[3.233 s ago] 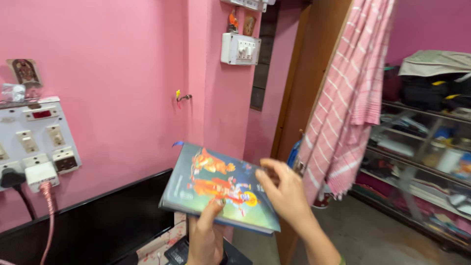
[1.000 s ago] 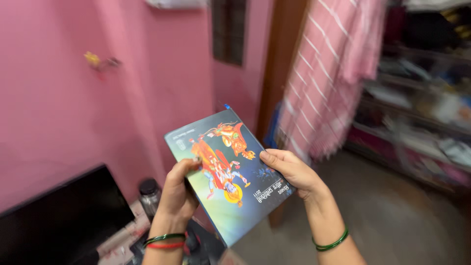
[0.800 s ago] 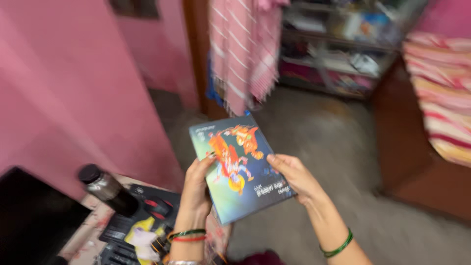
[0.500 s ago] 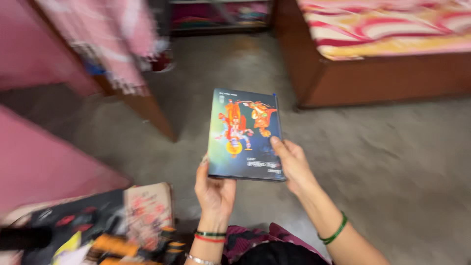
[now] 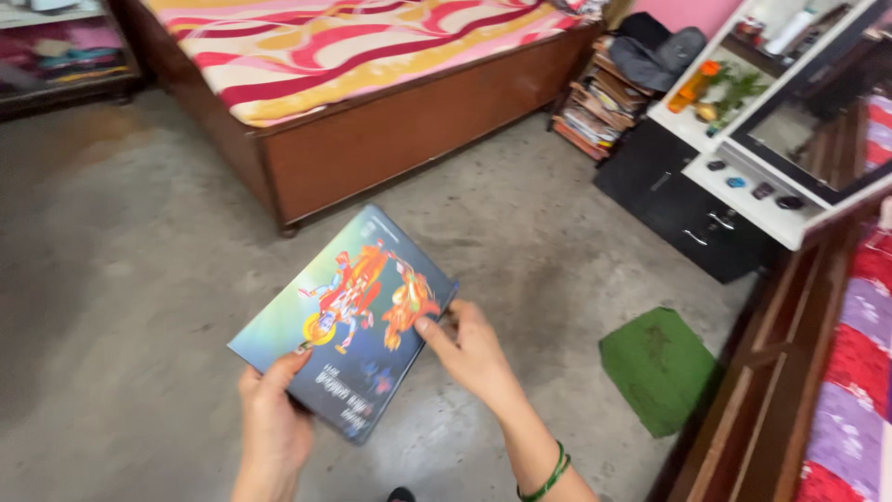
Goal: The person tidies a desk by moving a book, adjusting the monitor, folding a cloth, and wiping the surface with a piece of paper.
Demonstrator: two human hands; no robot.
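I am holding a book (image 5: pixel 348 321) over the floor (image 5: pixel 139 279): left hand (image 5: pixel 274 423) gripping its lower edge, right hand (image 5: pixel 474 349) pinching its side (cover upward).

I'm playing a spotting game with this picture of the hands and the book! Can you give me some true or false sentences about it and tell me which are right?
1. Both hands hold the book. True: the left hand grips its lower edge, the right hand its right edge.
2. The book lies shut on the floor. False: it is held up above the grey floor.
3. A green mat lies on the floor. True.
4. The bed has a plain white cover. False: its cover has wavy pink, red and yellow stripes.
5. A green bangle is on the right wrist. True.
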